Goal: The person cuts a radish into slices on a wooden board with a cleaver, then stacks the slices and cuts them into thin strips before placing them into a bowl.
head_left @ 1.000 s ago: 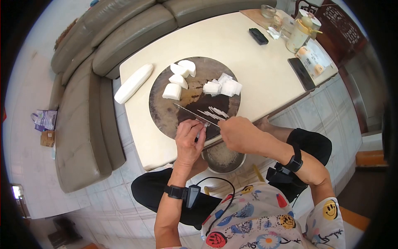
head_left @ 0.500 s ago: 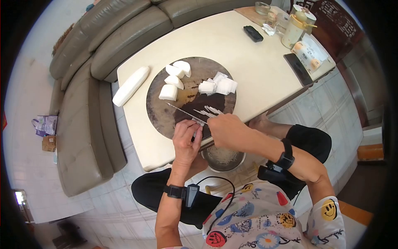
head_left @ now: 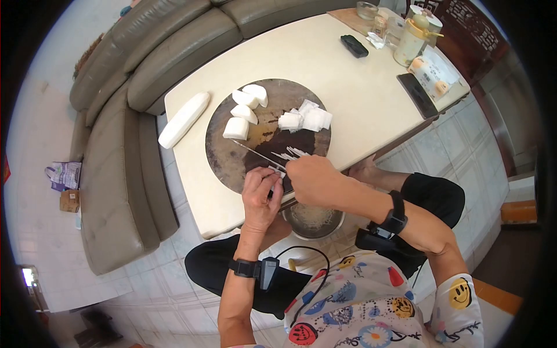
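My right hand (head_left: 313, 181) is closed round the handle of a knife (head_left: 255, 153), whose blade points up and left over the round cutting board (head_left: 223, 156). At the board's near edge my left hand (head_left: 262, 194) presses white slices (head_left: 278, 171) with bent fingers, right beside the blade. Thin white strips (head_left: 291, 153) lie just beyond the knife. Further back on the board are a pile of thin white slices (head_left: 306, 117) and several thick white chunks (head_left: 236, 128). A long peeled white radish (head_left: 184, 120) rests on the table left of the board.
Below the table edge stands a metal bowl (head_left: 314, 220) with white shreds. On the cream table (head_left: 360, 87) are a black object (head_left: 354, 46), a phone (head_left: 416, 96), a tissue pack (head_left: 433, 75), a bottle (head_left: 411, 42) and glasses. A grey sofa (head_left: 180, 49) curves behind.
My right hand and the knife have shifted slightly to the left, towards my left hand. My left hand has stayed nearly in place on the slices.
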Motion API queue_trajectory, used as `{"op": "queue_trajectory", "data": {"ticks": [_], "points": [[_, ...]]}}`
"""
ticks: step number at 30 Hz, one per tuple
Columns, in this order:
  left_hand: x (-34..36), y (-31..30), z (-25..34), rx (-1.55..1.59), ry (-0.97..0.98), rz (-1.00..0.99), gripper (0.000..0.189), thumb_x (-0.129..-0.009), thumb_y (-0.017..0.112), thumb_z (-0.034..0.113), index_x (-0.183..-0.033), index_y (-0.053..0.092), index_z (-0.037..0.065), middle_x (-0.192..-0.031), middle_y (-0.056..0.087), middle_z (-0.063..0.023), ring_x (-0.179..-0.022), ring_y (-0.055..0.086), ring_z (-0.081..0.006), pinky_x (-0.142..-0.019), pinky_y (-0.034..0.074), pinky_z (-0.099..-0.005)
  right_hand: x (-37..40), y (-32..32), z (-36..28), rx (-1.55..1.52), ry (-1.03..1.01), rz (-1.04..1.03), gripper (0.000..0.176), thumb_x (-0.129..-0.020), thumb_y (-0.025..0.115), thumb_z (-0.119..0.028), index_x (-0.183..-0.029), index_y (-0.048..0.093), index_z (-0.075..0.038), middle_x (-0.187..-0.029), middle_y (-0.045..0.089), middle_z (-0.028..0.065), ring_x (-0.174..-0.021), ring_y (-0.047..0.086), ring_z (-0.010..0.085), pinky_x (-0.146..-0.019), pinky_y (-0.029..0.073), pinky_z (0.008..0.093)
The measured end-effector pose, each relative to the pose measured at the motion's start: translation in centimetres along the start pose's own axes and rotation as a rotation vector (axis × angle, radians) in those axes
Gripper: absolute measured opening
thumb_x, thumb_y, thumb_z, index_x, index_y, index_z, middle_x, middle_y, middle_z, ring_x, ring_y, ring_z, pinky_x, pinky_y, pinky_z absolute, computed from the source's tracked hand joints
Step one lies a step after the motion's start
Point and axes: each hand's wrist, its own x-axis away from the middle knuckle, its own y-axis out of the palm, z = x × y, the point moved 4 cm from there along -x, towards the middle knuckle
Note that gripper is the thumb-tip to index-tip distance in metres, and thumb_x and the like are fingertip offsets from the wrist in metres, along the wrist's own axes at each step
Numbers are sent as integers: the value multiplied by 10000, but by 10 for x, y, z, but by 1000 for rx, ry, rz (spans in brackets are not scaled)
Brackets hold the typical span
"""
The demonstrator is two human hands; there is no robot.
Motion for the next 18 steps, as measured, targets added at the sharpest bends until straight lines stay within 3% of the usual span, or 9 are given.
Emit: {"op": "queue_trajectory", "data": {"ticks": [5, 8, 11, 18], "points": [[2, 2, -2, 28, -22, 14, 137, -719, 691, -57, -840, 653, -5, -897, 628, -119, -886, 598, -304, -771, 488, -379, 21, -3, 3, 65, 68, -145, 104, -708, 588, -49, -759, 601, 41, -707, 633, 242, -699, 648, 415, -631, 517, 475], [1, 1, -2, 25, -19, 16, 138, -719, 689, -57, -841, 653, -3, -895, 628, -118, -882, 598, -303, -772, 487, -375, 22, -2, 1, 84, 35, -68, 100, -633, 640, -55, -700, 644, 19, -693, 632, 224, -684, 649, 390, -615, 524, 443], [-1, 0, 0, 23, -22, 2, 137, -720, 687, -56, -841, 654, -3, -900, 628, -118, -888, 597, -304, -770, 487, -373, 18, 1, 4, 39, 11, 19, 103, -627, 642, -47, -702, 638, 23, -676, 628, 219, -678, 646, 389, -614, 522, 442], [0, 1, 0, 21, -31, -1, 137, -718, 683, -55, -842, 653, -5, -901, 624, -117, -901, 595, -306, -772, 486, -367, 25, -2, 0, 66, 45, -48, 106, -623, 647, -55, -691, 630, 24, -689, 631, 219, -686, 649, 381, -614, 521, 439]]}}
